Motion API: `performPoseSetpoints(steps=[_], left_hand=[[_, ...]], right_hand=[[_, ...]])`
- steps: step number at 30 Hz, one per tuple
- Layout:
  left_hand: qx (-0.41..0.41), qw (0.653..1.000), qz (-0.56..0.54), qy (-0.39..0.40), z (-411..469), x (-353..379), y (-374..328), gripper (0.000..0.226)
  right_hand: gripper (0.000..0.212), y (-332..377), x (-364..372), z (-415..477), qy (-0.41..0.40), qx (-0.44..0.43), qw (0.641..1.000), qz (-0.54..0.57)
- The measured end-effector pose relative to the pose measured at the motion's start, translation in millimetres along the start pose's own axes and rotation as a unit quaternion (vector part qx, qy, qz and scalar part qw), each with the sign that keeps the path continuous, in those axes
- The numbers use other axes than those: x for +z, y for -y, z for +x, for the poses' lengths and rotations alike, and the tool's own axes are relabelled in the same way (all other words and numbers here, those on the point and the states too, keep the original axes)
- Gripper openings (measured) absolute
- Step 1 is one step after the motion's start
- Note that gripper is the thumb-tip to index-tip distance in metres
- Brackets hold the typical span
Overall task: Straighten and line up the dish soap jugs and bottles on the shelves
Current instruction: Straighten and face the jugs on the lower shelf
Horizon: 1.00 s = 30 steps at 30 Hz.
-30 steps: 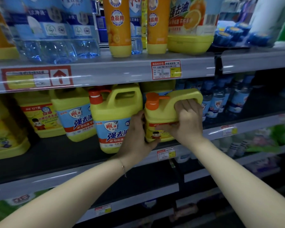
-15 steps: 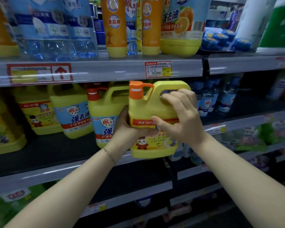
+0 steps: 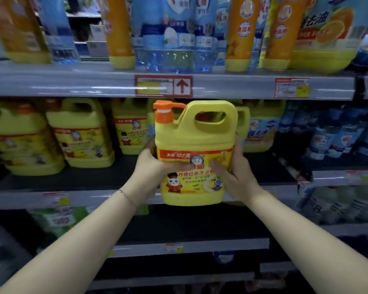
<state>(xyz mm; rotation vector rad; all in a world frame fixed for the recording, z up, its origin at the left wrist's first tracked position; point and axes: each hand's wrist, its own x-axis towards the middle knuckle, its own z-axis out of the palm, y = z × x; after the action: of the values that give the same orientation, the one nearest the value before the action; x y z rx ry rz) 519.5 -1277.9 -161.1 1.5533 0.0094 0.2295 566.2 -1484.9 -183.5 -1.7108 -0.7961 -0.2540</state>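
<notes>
A yellow dish soap jug (image 3: 194, 132) with an orange pump cap is held upright in the air, in front of the middle shelf (image 3: 94, 179). My left hand (image 3: 155, 166) grips its left side and my right hand (image 3: 232, 172) grips its right side, thumbs across the label. Behind it on the shelf stand more yellow jugs: a red-labelled one (image 3: 83, 134) at left, another (image 3: 130, 128) just behind the held jug, and a blue-labelled one (image 3: 261, 128) at right.
The upper shelf (image 3: 221, 85) carries orange bottles (image 3: 240, 32) and clear blue bottles (image 3: 170, 39). Small blue bottles (image 3: 331, 132) stand at the right of the middle shelf. Lower shelves (image 3: 189, 247) run below my arms. The view is blurred at the edges.
The jug has come out from the shelf and to the left along it. My right hand has left the handle and now holds the jug's side; the view swung left.
</notes>
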Motion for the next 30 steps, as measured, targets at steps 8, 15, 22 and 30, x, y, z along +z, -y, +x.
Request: performPoseSetpoints(steps=[8,15,22,30], left_hand=[[0.014,0.999,0.001,-0.052,-11,-118,-8,0.089],[0.037,0.995,0.034,-0.089,-2,-222,-3,0.096],[0.053,0.989,0.102,-0.096,24,-283,17,0.092],[0.118,0.976,0.16,-0.091,49,-296,31,0.07]], right_hand=[[0.055,22,116,48,0.032,0.051,0.998,0.011],[0.079,29,218,83,0.011,0.022,0.999,-0.034],[0.083,15,280,103,0.031,0.045,0.997,-0.052],[0.096,3,292,125,0.033,0.08,0.987,-0.135]])
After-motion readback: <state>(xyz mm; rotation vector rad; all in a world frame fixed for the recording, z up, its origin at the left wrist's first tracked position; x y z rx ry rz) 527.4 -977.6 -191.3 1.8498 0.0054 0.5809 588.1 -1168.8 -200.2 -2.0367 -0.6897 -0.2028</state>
